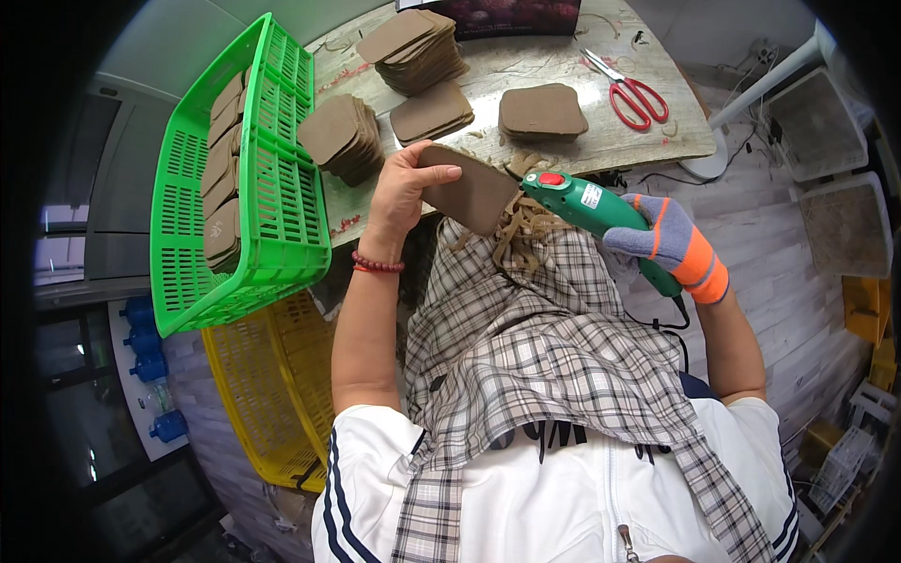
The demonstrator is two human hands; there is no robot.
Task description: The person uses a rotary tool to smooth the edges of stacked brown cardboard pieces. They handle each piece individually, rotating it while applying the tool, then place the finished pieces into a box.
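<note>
Head camera looks steeply down, close over the worktable [648,131].

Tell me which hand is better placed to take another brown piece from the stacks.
Left, probably. The left hand holds only a brown piece, beside the nearest stack. The gloved right hand grips the green power tool.

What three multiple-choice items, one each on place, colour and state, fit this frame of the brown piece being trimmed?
1. Where do the scissors lie?
A. On the table
B. In the green basket
C. On the lap

2. What colour is the electric cutter?
A. Yellow
B. Green
C. Blue

3. What is the left hand doing?
A. Resting empty
B. Holding scissors
C. Holding a brown piece

Answers:
1 A, they lie by the table's far right edge.
2 B, its green body sits in the gloved right hand.
3 C, thumb and fingers pinch the piece.
</note>
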